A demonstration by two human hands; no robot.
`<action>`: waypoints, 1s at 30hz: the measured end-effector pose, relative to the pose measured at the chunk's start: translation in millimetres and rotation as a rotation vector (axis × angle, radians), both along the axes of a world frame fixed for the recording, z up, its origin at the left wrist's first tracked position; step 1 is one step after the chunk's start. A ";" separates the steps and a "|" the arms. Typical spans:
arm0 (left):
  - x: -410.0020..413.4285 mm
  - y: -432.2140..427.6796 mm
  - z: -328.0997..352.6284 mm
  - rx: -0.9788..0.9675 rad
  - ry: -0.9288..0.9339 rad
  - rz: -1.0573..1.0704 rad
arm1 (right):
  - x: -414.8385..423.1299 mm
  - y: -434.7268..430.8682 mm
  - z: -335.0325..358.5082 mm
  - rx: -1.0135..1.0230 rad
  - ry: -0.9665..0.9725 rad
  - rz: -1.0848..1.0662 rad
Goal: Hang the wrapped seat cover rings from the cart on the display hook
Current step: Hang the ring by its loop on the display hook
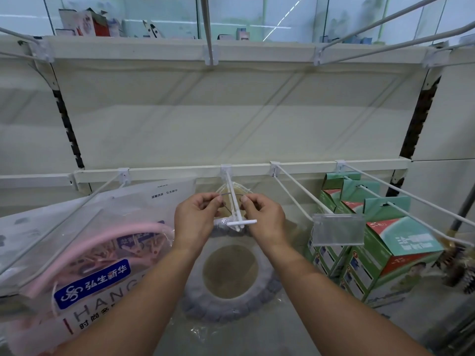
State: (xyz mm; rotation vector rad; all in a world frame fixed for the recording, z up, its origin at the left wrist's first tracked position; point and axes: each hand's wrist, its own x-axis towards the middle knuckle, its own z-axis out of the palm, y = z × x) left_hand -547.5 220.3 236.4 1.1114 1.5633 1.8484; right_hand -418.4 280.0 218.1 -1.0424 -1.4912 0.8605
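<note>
A grey fuzzy seat cover ring (pixel 231 301) in clear plastic wrap hangs below the white display hook (pixel 235 206), which juts from the shelf rail at centre. My left hand (pixel 196 219) pinches the top of the wrap just left of the hook. My right hand (pixel 264 217) pinches it just right of the hook. Both hands hold the wrap's upper edge around the hook's shaft, behind its crossbar tip (pixel 241 222). The cart is out of view.
Bagged pink hangers (pixel 84 255) hang on the hook to the left. Green and red boxes (pixel 380 242) hang on hooks to the right, behind a clear price tag holder (pixel 338 229). Empty white hooks (pixel 380 29) stick out overhead. A brush (pixel 460 265) is at far right.
</note>
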 end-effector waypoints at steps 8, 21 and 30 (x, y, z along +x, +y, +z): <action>-3.5 5.5 -11.1 -0.052 0.057 -0.033 | -1.7 -3.2 -12.6 0.018 -0.099 0.036; 0.1 2.3 -13.7 -0.035 0.089 -0.096 | 2.4 -10.4 -9.2 -0.005 -0.132 0.099; -4.9 -6.5 -12.4 -0.025 0.157 -0.010 | 9.0 -20.1 -1.3 -0.006 -0.184 0.097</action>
